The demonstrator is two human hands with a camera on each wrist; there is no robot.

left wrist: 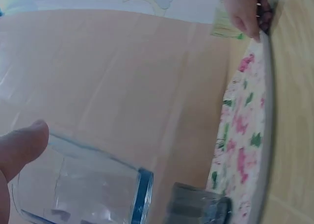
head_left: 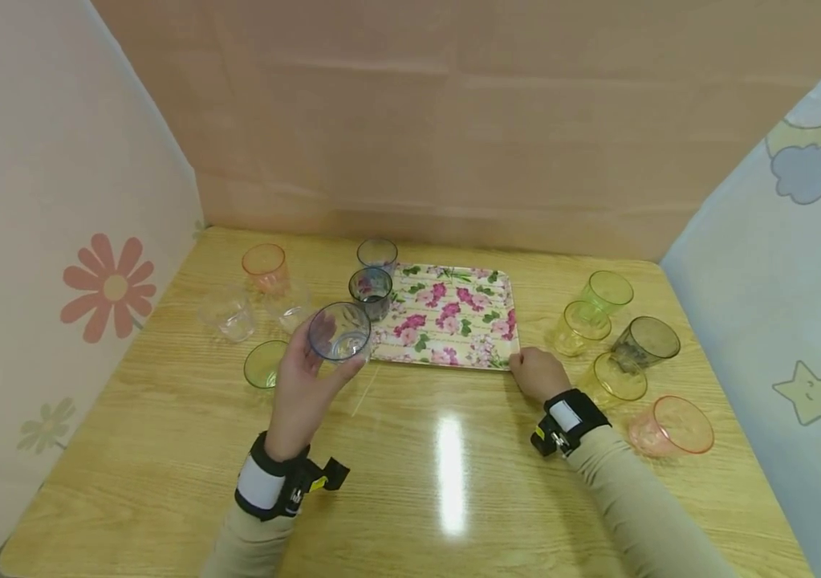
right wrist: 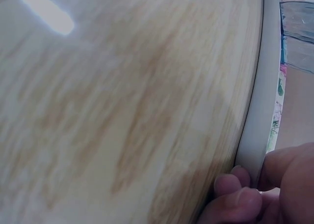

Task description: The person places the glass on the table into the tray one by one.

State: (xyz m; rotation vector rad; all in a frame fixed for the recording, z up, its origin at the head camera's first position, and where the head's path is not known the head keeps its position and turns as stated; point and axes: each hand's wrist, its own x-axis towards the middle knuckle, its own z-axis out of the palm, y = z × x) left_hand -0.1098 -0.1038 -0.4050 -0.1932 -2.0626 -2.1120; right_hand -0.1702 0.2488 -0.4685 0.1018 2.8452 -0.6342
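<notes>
My left hand (head_left: 306, 377) grips a clear blue-tinted cup (head_left: 339, 331) and holds it tilted above the table, just left of the floral tray (head_left: 453, 317). In the left wrist view the thumb (left wrist: 19, 148) lies on that blue-tinted cup (left wrist: 83, 184). A dark grey cup (head_left: 370, 292) stands on the tray's left end. My right hand (head_left: 536, 372) pinches the tray's near right corner; the fingertips (right wrist: 235, 184) curl under the white tray rim (right wrist: 255, 135).
Left of the tray stand an orange cup (head_left: 265, 266), two clear cups (head_left: 231, 315), a green cup (head_left: 263, 364) and a blue cup (head_left: 377, 254). To the right are green, yellow, grey (head_left: 644, 343) and pink (head_left: 672, 426) cups. Walls enclose the table on three sides.
</notes>
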